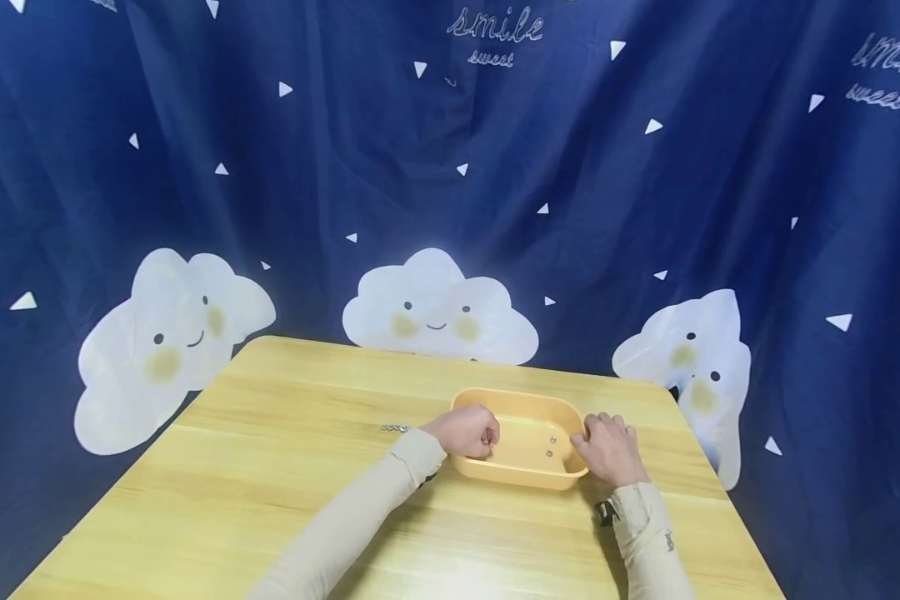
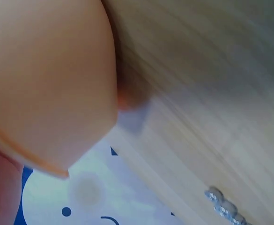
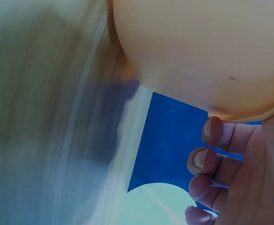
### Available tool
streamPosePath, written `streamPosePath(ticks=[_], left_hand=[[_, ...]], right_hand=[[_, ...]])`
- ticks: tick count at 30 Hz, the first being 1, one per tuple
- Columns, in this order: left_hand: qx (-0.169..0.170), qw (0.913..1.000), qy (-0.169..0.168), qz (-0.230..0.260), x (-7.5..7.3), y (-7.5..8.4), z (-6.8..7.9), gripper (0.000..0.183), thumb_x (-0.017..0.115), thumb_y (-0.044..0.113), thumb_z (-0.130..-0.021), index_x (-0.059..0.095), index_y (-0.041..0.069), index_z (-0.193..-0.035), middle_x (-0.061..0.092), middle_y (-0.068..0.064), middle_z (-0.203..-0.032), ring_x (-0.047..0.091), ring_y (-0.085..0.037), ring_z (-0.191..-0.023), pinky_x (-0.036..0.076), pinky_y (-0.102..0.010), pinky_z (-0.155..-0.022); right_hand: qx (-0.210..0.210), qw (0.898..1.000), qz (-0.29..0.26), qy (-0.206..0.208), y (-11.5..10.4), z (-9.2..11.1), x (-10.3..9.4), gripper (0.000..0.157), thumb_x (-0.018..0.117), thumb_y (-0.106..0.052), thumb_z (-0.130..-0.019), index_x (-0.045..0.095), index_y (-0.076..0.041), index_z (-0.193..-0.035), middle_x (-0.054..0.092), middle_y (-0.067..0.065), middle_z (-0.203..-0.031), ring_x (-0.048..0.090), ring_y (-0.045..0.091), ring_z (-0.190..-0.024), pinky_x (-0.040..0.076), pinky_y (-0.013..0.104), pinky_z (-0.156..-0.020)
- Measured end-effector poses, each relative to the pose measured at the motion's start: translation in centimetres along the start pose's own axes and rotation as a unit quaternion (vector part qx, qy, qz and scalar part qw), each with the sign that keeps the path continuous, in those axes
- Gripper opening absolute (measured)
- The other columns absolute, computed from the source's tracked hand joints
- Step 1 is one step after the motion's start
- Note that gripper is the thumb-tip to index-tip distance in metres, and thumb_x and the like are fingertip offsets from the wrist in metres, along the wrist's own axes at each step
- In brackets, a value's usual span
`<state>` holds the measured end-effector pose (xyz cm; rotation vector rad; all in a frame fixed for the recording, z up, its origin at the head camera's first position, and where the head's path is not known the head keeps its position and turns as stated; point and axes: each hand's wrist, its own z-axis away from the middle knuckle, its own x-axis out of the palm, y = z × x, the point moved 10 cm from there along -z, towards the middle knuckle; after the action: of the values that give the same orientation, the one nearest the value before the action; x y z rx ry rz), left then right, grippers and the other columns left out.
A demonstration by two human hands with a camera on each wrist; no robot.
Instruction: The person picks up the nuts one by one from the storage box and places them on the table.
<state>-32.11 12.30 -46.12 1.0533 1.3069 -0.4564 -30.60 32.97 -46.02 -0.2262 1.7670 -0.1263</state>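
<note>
A yellow-orange plastic basin (image 1: pixel 521 476) sits on the wooden table, with two small silver metal pieces (image 1: pixel 551 446) on its floor near the right end. My left hand (image 1: pixel 467 429) reaches over the basin's left rim, fingers curled down inside; I cannot tell whether the fingertips pinch a piece. At the right end, my right hand (image 1: pixel 612 447) holds the rim, thumb on the inner side. Its other fingers (image 3: pixel 200 159) show curled outside the wall in the right wrist view. Left of the basin, several silver pieces (image 1: pixel 393 428) lie in a short row, knobbly and shiny up close (image 2: pixel 225 206).
The light wood-grain table (image 1: pixel 270 467) extends in front of and left of the basin. Behind it hangs a dark blue curtain (image 1: pixel 390 167) printed with white clouds and triangles, close to the table's far edge.
</note>
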Motion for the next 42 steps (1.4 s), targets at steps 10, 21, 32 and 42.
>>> streamPosePath(ticks=[10, 21, 32, 42], left_hand=[[-0.009, 0.9998, -0.005, 0.016, -0.9, -1.3, 1.3, 0.008, 0.075, 0.003, -0.084, 0.078, 0.006, -0.091, 0.077, -0.001, -0.092, 0.062, -0.004, -0.082, 0.053, -0.015, -0.077], [-0.024, 0.9996, 0.013, -0.007, -2.6, -2.2, 3.2, 0.013, 0.074, 0.004, -0.086, 0.078, 0.005, -0.099, 0.077, -0.002, -0.1, 0.066, -0.009, -0.092, 0.055, -0.021, -0.085], [-0.024, 0.998, 0.057, -0.013, -4.8, -3.1, 4.6, 0.012, 0.071, 0.003, -0.086, 0.078, 0.004, -0.095, 0.076, -0.004, -0.097, 0.066, -0.011, -0.087, 0.055, -0.02, -0.079], [-0.045, 0.9954, 0.085, 0.002, -6.3, -5.2, 6.5, 0.011, 0.069, 0.004, -0.083, 0.077, 0.007, -0.091, 0.074, -0.003, -0.091, 0.065, -0.011, -0.085, 0.055, -0.023, -0.079]], right_hand=[[0.001, 1.0, -0.004, -0.007, 0.0, -0.2, -0.2, 0.021, 0.059, -0.028, -0.092, 0.056, -0.013, -0.078, 0.06, 0.009, -0.085, 0.054, 0.035, -0.086, 0.039, 0.045, -0.073], [0.0, 1.0, -0.011, -0.005, -0.1, -0.3, -0.1, 0.021, 0.059, -0.028, -0.091, 0.054, -0.014, -0.077, 0.058, 0.008, -0.082, 0.052, 0.032, -0.083, 0.037, 0.043, -0.072], [0.004, 1.0, -0.016, -0.015, -0.1, -0.2, -0.2, 0.02, 0.058, -0.028, -0.091, 0.055, -0.013, -0.077, 0.059, 0.008, -0.083, 0.052, 0.032, -0.083, 0.037, 0.044, -0.073], [0.002, 1.0, -0.022, -0.016, -0.1, -0.3, -0.2, 0.019, 0.058, -0.026, -0.09, 0.055, -0.012, -0.077, 0.058, 0.009, -0.082, 0.052, 0.033, -0.082, 0.037, 0.044, -0.072]])
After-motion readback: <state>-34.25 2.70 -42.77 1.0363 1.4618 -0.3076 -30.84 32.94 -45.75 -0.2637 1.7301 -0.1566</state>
